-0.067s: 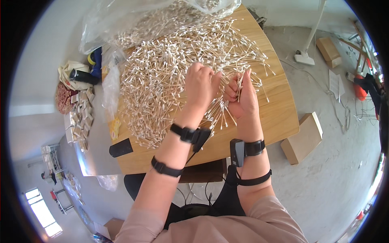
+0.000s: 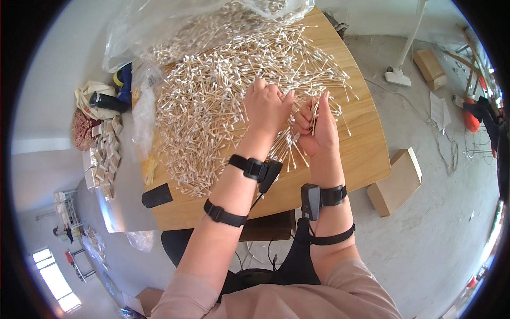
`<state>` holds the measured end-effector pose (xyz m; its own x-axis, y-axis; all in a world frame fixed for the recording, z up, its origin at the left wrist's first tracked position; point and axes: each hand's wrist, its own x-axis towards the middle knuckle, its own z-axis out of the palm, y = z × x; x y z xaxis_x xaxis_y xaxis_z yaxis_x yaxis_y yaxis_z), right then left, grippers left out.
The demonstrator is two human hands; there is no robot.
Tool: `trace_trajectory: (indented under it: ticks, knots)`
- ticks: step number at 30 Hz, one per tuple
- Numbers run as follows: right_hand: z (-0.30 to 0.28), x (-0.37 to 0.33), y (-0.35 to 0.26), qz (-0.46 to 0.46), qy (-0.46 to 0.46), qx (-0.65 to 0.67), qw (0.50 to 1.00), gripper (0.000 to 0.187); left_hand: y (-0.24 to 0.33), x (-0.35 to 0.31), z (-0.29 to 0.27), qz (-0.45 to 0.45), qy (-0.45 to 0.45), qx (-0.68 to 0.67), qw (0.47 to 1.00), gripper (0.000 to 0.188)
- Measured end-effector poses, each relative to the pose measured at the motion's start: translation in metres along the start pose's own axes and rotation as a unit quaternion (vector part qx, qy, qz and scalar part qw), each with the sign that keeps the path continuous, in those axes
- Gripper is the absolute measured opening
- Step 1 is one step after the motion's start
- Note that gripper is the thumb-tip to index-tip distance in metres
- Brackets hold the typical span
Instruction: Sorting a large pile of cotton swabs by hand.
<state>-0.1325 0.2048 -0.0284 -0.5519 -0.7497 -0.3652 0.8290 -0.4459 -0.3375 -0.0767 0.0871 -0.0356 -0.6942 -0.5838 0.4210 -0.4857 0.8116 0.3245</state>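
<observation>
A wide heap of cotton swabs (image 2: 212,101) with wooden sticks covers most of the wooden table (image 2: 366,154). My right hand (image 2: 317,127) is curled around a small bunch of swabs, their tips sticking out above and below the fist. My left hand (image 2: 267,106) lies palm down on the heap right beside it, fingers bent into the swabs and touching the right hand's bunch. Both wrists and forearms wear black straps with small black devices.
A clear plastic bag (image 2: 175,26) with more swabs lies at the table's far end. A black flat object (image 2: 157,195) sits at the near left corner. Small packets (image 2: 106,154) and cloth items lie left. Cardboard boxes (image 2: 396,183) stand on the floor right.
</observation>
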Motion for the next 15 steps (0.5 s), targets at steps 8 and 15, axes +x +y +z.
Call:
trace_trajectory:
  ticks: [8,15]
  knots:
    - [0.000,-0.001,-0.004,-0.011,0.022,0.021,0.999,0.034,-0.026,-0.028,-0.008,-0.042,-0.033,-0.081,0.995,0.016]
    - [-0.002,-0.002,-0.004,-0.009,0.054,-0.007,0.999,0.032,-0.049,-0.044,-0.051,-0.161,-0.049,-0.078,0.983,0.013]
